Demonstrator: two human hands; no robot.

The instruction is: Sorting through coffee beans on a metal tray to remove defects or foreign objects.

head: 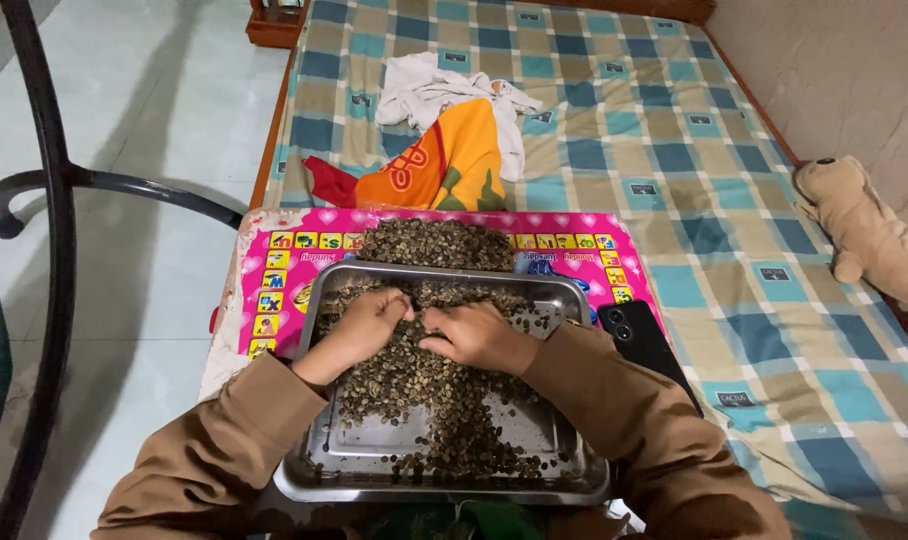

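Observation:
A steel tray (pixel 574 300) rests on a pink picture board (pixel 274 270) and holds a spread of small brownish-green beans (pixel 424 390). My left hand (pixel 366 322) and my right hand (pixel 477 335) both lie on the beans near the tray's far side, fingers curled into them, almost touching each other. Whether the fingers pinch any beans is hidden. Beyond the tray, a separate heap of the same beans (pixel 436 243) sits on the board. Both arms wear brown sleeves.
A black phone (pixel 642 340) lies right of the tray. The board sits on a checked bed (pixel 674 150) with a crumpled white and orange cloth (pixel 444 140) and a plush toy (pixel 859 225). A dark metal chair frame (pixel 49 180) stands left over tiled floor.

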